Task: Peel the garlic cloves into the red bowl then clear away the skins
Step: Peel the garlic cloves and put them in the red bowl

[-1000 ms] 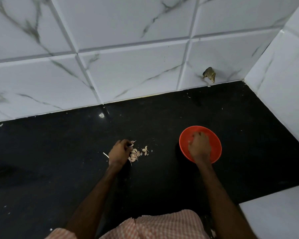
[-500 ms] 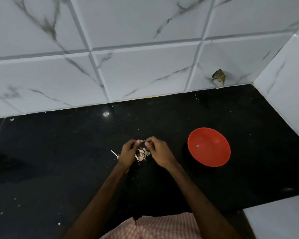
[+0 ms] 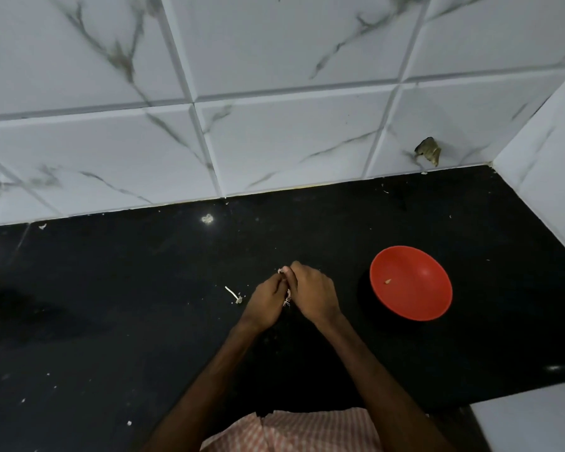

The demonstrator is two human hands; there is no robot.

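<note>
Back from the red bowl (image 3: 421, 308), right hand (image 3: 313, 296) meets left hand (image 3: 266, 300), fingers (image 3: 297, 268) pinching a garlic clove (image 3: 281, 271).

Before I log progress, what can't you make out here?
Head view only.
1. Pale garlic pieces on the black countertop: mostly covered by the left hand and right hand; count and grip unreadable.
2. Speck in the round red plastic bowl: too small to call clove or skin.

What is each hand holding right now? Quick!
Left hand: fingers curled, pinching a small pale garlic clove.
Right hand: fingers curled, pinching the same clove from the other side.
</note>
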